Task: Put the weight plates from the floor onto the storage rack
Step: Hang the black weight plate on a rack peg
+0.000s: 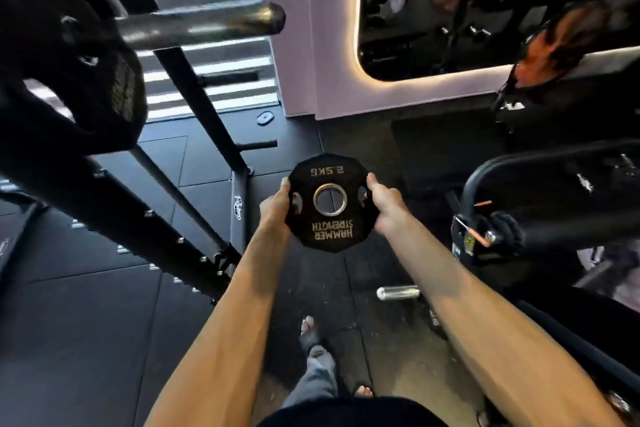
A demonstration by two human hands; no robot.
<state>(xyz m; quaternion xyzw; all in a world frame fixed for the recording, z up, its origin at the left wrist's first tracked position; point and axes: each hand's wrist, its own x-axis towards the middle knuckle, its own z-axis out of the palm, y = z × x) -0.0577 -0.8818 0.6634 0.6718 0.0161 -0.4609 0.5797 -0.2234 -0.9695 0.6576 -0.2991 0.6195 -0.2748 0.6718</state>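
A small black weight plate [330, 229] marked 2.5KG and HAMMER STRENGTH, with a steel-ringed centre hole, is held flat in front of me above the dark floor. My left hand [275, 208] grips its left edge and my right hand [384, 206] grips its right edge. The black storage rack [194, 107] rises at the left. A bare steel peg [207, 22] sticks out of it at the upper left, well above the plate. A large black plate [93, 80] hangs on the rack at the far left.
Two short black pegs [258, 145] jut from the rack lower down. A black machine frame with a handle [540, 204] stands close on the right. A short steel bar end [398, 292] lies low to the right. A lilac wall with a mirror [433, 10] is ahead.
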